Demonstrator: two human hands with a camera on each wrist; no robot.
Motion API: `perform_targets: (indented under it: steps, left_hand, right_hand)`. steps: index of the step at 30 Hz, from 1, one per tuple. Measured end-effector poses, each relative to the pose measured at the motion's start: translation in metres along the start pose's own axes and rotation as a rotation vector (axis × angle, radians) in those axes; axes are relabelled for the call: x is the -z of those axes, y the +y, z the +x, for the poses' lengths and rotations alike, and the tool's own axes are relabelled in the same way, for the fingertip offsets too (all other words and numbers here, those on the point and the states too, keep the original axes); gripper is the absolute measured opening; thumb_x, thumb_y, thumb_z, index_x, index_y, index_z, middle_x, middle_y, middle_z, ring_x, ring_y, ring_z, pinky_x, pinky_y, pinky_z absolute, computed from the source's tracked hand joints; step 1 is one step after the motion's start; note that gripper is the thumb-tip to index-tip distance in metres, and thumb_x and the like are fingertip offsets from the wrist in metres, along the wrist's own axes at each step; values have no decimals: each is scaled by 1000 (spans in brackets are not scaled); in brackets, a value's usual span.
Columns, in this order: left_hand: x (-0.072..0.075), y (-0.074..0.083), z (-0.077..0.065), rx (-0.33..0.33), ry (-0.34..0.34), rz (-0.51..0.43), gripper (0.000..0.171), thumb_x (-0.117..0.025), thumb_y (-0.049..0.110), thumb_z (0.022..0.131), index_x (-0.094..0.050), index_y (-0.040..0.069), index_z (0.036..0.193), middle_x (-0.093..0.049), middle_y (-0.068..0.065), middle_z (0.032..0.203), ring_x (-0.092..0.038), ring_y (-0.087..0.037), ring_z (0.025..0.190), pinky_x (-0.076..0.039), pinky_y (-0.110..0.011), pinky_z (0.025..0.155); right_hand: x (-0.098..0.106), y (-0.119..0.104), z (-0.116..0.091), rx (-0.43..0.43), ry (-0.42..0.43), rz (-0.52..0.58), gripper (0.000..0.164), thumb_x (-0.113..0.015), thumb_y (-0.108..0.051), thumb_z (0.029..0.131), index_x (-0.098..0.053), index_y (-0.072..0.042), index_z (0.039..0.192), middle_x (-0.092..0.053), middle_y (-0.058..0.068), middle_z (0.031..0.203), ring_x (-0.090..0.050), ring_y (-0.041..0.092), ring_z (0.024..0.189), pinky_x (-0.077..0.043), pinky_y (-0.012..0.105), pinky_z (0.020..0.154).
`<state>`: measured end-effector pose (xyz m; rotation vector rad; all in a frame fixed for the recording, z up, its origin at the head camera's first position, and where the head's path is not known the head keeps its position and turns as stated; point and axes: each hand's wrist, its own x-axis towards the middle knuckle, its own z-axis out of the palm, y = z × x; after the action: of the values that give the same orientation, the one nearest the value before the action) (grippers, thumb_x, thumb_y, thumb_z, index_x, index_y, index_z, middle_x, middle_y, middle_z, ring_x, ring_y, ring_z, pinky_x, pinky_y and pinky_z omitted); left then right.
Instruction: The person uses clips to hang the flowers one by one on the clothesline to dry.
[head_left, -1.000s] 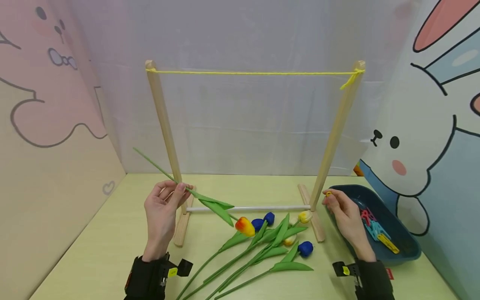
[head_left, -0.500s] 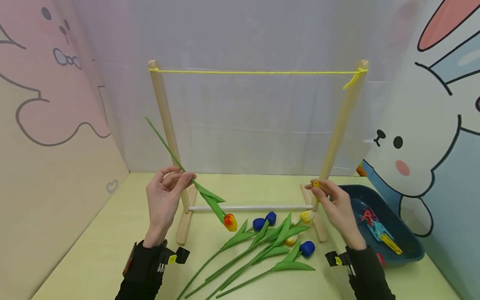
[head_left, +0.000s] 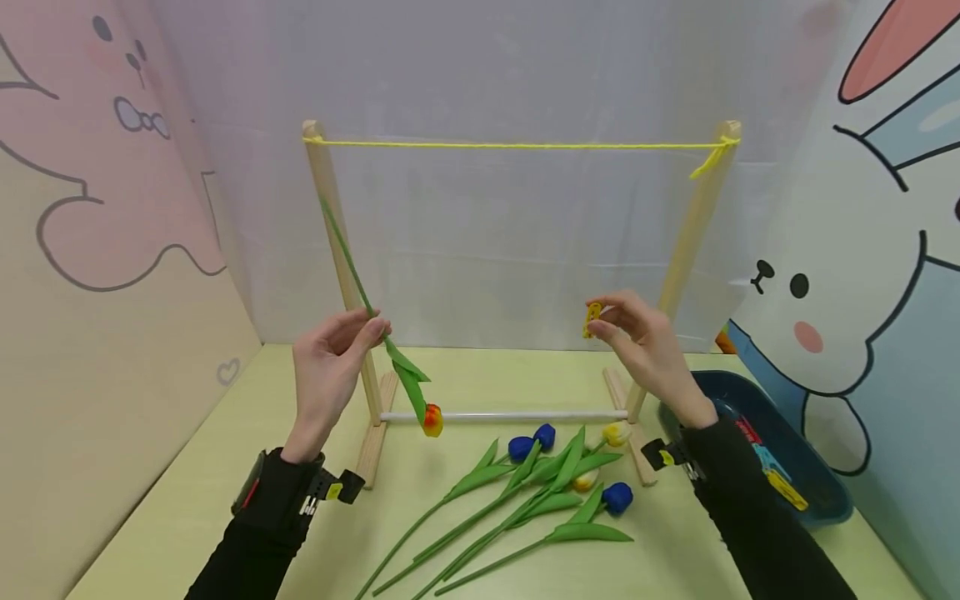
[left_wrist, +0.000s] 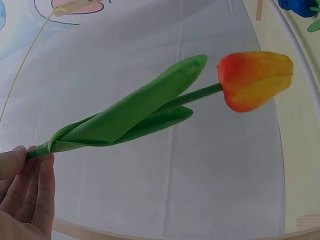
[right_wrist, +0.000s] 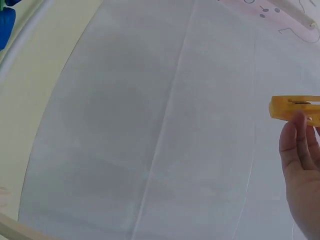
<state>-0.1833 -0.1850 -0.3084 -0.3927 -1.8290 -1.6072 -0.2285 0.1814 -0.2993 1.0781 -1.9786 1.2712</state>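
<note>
Loose blue and pale-yellow tulips (head_left: 567,462) lie on the near part of the bench (head_left: 187,517). Over it, the left hand (head_left: 327,362) pinches an orange-red tulip (head_left: 407,371) by its stem, bloom downward; well apart, the right hand (head_left: 637,337) pinches a yellow clip (head_left: 592,319). Behind the right sleeve (head_left: 750,500) sits a dark basin (head_left: 795,450). Farther back, yellow string (head_left: 517,146) spans a wooden frame (head_left: 330,192).

Tulip (head_left: 409,368) in left grip (head_left: 330,362), yellow clip (head_left: 592,319) in right grip (head_left: 641,346)

In the head view, the person's left hand (head_left: 327,371) shows above and left of the white rod (head_left: 502,416), thumb and fingers pinching; the right hand (head_left: 647,348) pinches above its right end.
</note>
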Motion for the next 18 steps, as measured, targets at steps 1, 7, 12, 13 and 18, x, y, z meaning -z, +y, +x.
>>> perform_targets:
  steps: [1, 7, 12, 13, 18]
  left_hand:
    - [0, 1, 2, 2, -1, 2, 19, -69, -3, 92, -71, -9, 110, -75, 21, 88, -73, 2, 83, -58, -18, 79]
    - [-2, 7, 11, -1, -8, 14, 22, -69, 1, 93, -71, -7, 113, -75, 22, 89, -74, -2, 85, -57, -19, 83]
    - [-2, 8, 18, -28, -2, 11, 23, -69, 3, 94, -71, -7, 114, -75, 20, 90, -73, -1, 86, -57, -20, 84]
    - [-2, 9, 19, -31, 0, 13, 23, -69, 3, 94, -71, -7, 114, -75, 21, 90, -73, 0, 86, -57, -20, 84]
    - [-3, 11, 26, -39, 5, 3, 23, -69, 3, 94, -71, -8, 115, -74, 21, 89, -73, 0, 85, -57, -20, 83]
  right_hand:
    - [-1, -2, 6, 18, -3, 5, 32, -59, 22, 87, -59, 15, 118, -65, 6, 103, -64, 0, 88, -52, 14, 84]
    - [-8, -15, 38, 113, -40, -11, 35, -63, 21, 86, -58, 15, 120, -60, 24, 105, -62, -1, 97, -54, 20, 89]
    - [-13, -26, 63, 190, -70, -34, 36, -69, 16, 83, -60, 14, 118, -63, 24, 106, -65, 13, 99, -55, 23, 90]
    - [-14, -28, 68, 206, -74, -34, 36, -70, 16, 83, -61, 14, 118, -63, 24, 107, -65, 17, 99, -55, 23, 90]
    - [-20, -40, 92, 244, -72, -19, 35, -72, 13, 83, -62, 14, 116, -66, 25, 105, -67, 16, 93, -56, 23, 89]
